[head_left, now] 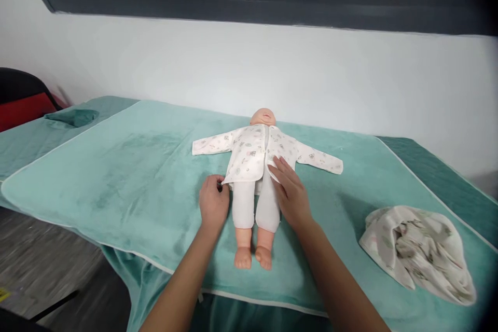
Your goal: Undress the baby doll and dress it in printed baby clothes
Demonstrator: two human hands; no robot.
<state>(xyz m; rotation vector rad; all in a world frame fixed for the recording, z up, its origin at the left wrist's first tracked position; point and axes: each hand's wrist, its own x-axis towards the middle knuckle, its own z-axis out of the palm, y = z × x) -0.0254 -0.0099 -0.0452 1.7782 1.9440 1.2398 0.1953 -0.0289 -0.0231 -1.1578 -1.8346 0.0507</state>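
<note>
A baby doll (257, 202) lies on its back on a teal blanket (128, 176), head toward the wall. It wears a white printed jacket (249, 153) with sleeves spread out and white trousers. My left hand (213, 203) pinches the lower left corner of the jacket hem. My right hand (290, 192) lies flat, fingers stretched, on the jacket's lower right edge and the doll's hip.
A crumpled printed cloth (418, 249) lies on the blanket at the right. The table stands against a white wall (272, 72) under a dark window frame. A folded teal cloth (72, 116) sits at the far left, beside a red and black chair (21, 101).
</note>
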